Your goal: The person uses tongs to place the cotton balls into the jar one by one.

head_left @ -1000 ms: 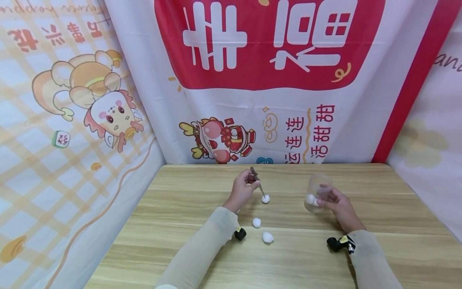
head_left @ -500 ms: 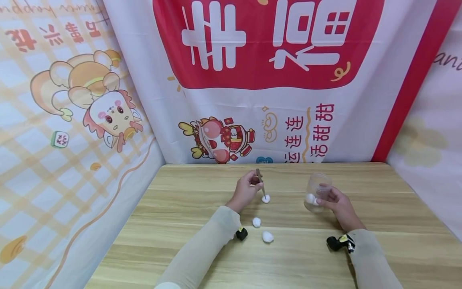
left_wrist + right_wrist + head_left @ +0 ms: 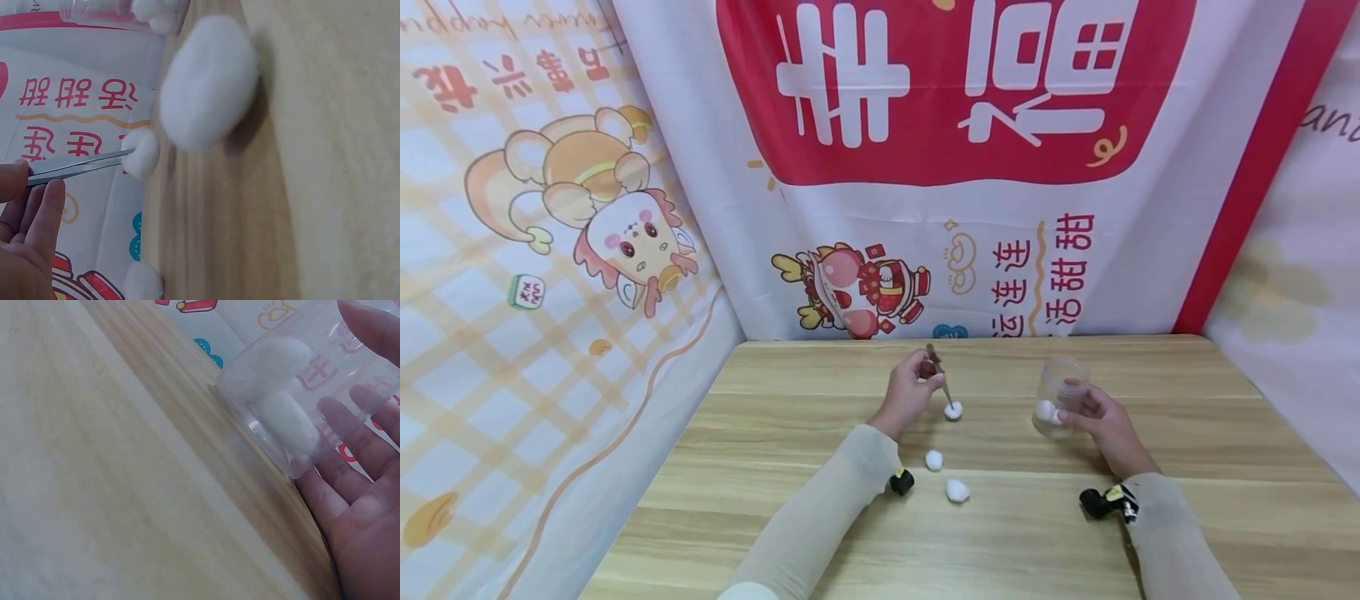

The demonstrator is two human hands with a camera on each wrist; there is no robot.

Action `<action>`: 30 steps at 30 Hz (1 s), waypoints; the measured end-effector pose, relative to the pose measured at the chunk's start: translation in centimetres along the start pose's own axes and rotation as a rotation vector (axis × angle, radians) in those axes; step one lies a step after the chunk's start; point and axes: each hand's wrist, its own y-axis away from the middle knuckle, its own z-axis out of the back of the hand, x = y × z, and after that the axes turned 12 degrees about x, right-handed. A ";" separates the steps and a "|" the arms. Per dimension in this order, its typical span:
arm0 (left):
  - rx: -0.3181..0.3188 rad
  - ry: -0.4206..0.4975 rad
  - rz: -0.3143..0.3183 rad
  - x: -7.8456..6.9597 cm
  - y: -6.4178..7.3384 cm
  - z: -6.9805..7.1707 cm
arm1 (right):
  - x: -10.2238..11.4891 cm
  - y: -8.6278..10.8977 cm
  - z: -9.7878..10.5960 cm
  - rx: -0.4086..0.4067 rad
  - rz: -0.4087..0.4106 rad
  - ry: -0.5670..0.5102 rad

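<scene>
My left hand [image 3: 907, 393] pinches metal tweezers [image 3: 75, 165] between thumb and fingers. The tweezer tips meet a white cotton ball [image 3: 953, 411] near the middle of the table; whether they grip it I cannot tell. Nearer to me lie two more cotton balls, a small one [image 3: 934, 461] and a bigger one [image 3: 957, 491]. At the right, my right hand [image 3: 1108, 429] holds a clear plastic jar [image 3: 1064, 375] that stands on the table. Cotton balls [image 3: 290, 425] rest at the bottom of the jar. The thumb and fingers wrap its side in the right wrist view.
The wooden table [image 3: 820, 392] ends at a printed cloth backdrop [image 3: 880, 208] behind the hands. Another printed cloth [image 3: 565, 333] hangs along the left side, and a pale one [image 3: 1292, 350] on the right. Black wrist cameras [image 3: 1101, 504] sit on both sleeves.
My left hand and the top of the tweezers shift slightly right, then partly back, with the tips staying at the same cotton ball. The right hand and jar hold still.
</scene>
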 end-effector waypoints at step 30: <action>-0.015 0.080 -0.074 -3.4 -1.2 0.4 | -0.4 0.0 0.0 -0.002 0.017 0.003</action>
